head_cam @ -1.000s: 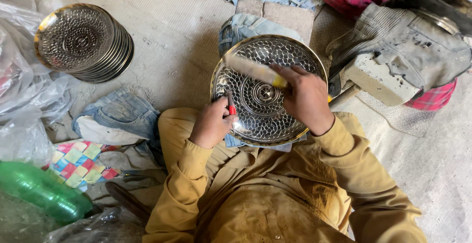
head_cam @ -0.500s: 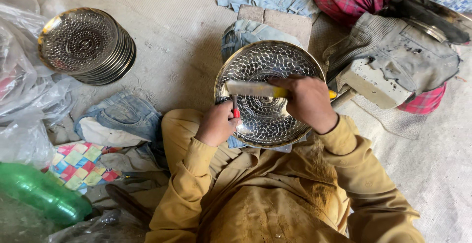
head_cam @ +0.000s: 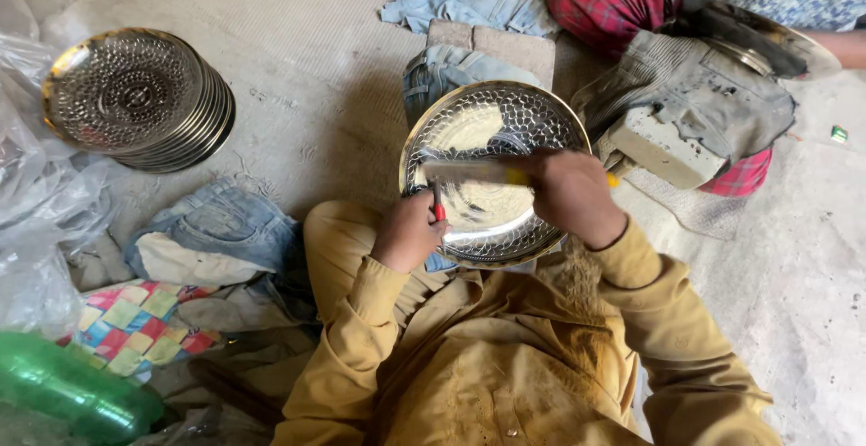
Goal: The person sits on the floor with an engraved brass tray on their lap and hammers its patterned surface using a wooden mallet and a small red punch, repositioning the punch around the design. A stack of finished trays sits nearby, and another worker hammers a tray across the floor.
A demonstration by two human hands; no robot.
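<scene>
Head view: your left hand (head_cam: pixel 408 232) pinches a red tool (head_cam: pixel 437 204) at the plate (head_cam: pixel 483 121), bracing it while your right hand (head_cam: pixel 570 195) grips the file (head_cam: pixel 460 172).

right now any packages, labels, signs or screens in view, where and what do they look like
small green packet: on the floor at the far right edge, flat and rectangular, too small to tell more
clear plastic bags: crumpled along the left edge
no signs or screens
</scene>
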